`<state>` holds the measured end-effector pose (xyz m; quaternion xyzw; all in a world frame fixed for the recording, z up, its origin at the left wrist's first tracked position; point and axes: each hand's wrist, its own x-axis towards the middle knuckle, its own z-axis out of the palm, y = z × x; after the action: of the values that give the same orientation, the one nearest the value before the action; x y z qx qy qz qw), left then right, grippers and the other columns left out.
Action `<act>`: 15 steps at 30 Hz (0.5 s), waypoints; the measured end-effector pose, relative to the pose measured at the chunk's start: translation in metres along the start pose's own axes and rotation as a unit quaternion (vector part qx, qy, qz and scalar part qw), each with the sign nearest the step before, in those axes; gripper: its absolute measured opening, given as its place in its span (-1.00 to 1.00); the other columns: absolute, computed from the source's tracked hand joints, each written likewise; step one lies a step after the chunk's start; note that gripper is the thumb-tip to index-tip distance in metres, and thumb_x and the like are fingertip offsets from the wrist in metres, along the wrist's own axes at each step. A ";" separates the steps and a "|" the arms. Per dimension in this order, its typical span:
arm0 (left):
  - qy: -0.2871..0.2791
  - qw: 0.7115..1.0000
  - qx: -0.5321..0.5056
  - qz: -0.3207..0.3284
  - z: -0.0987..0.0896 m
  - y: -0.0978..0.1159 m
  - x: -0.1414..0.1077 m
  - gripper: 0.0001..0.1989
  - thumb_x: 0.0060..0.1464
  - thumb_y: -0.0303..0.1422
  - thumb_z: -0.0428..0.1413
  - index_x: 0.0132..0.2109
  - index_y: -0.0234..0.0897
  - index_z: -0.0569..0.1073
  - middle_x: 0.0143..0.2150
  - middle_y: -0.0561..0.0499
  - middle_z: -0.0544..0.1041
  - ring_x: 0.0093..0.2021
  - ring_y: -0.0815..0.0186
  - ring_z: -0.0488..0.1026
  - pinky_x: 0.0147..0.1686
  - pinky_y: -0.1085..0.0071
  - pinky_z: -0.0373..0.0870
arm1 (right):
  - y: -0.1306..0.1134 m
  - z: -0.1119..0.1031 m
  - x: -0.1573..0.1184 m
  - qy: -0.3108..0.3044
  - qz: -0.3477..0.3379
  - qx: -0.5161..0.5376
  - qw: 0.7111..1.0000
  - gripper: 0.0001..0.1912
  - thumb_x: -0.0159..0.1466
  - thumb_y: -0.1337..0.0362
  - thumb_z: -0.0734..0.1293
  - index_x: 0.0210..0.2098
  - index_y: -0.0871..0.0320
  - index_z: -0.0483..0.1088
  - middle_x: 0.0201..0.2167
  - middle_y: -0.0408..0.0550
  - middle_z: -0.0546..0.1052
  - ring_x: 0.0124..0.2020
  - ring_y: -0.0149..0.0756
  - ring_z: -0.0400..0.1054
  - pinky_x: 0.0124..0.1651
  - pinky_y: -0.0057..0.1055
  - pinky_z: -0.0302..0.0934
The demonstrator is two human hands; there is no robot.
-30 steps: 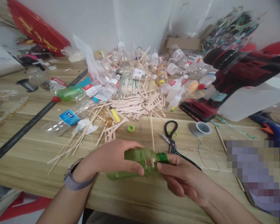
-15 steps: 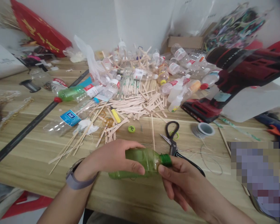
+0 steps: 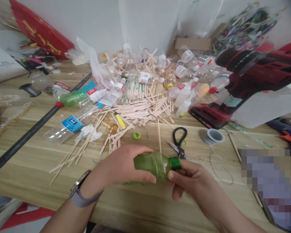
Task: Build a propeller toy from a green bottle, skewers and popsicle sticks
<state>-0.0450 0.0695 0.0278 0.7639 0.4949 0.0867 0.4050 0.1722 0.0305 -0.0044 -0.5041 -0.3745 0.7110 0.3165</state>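
Observation:
A green plastic bottle [image 3: 151,165] lies on its side above the table's near part, its neck toward the right. My left hand [image 3: 126,165] is wrapped over the bottle's body, thumb on the near side. At the neck end, my right hand [image 3: 189,178] is closed with thumb and fingers around the bottle's shoulder and neck. Just behind the bottle are black-handled scissors [image 3: 179,142], and a thin wooden stick [image 3: 159,134] reaches the bottle's far side. A small green cap [image 3: 136,135] lies farther back.
Flat wooden sticks [image 3: 140,111] and clear bottles fill the table's middle and back. A red and black power drill [image 3: 242,87] stands at right, near a wire spool [image 3: 212,136]. A black bar [image 3: 34,132] crosses the left side.
Both hands and the green bottle have shifted slightly to the right. My left hand now covers more of the bottle's bottom end, and my right fingers are curled in more.

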 end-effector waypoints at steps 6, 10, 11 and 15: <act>0.017 1.000 -0.011 0.000 -0.001 -0.001 -0.003 -0.26 -0.15 0.06 0.26 0.17 -0.10 0.42 0.12 0.00 0.54 0.07 0.08 0.47 0.08 0.24 0.35 | -0.008 -0.003 0.004 -0.004 -0.030 -0.004 1.000 -0.62 -0.02 0.02 0.56 -0.50 0.20 0.48 -0.63 -0.24 0.42 -0.71 -0.53 0.34 -0.61 -0.62 0.14; 0.011 1.000 -0.023 0.002 -0.005 -0.004 -0.005 -0.27 -0.14 0.08 0.25 0.17 -0.12 0.42 0.13 -0.02 0.53 0.08 0.06 0.46 0.10 0.20 0.33 | -0.014 -0.013 0.001 -0.087 -0.037 -0.034 0.995 -0.62 0.15 -0.02 0.45 -0.45 0.21 0.43 -0.54 -0.17 0.50 -0.66 -0.47 0.42 -0.58 -0.60 0.18; 0.004 0.999 -0.032 0.005 -0.006 -0.004 -0.005 -0.27 -0.14 0.07 0.26 0.17 -0.11 0.43 0.12 -0.02 0.53 0.08 0.06 0.46 0.09 0.19 0.33 | -0.015 -0.017 0.000 -0.114 -0.035 -0.042 0.992 -0.60 0.21 -0.03 0.40 -0.44 0.21 0.41 -0.52 -0.12 0.53 -0.67 -0.45 0.43 -0.60 -0.60 0.16; -0.014 0.998 -0.065 0.013 -0.008 -0.002 -0.005 -0.31 -0.13 0.04 0.27 0.14 -0.10 0.44 0.10 -0.01 0.55 0.07 0.05 0.47 0.06 0.21 0.34 | -0.015 -0.025 -0.001 -0.146 -0.008 -0.021 0.989 -0.57 0.25 -0.08 0.35 -0.44 0.20 0.34 -0.62 -0.07 0.53 -0.76 -0.41 0.37 -0.73 -0.60 0.03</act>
<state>-0.0531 0.0698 0.0329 0.7433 0.4726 0.1135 0.4597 0.1976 0.0426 0.0041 -0.3987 -0.4353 0.7665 0.2531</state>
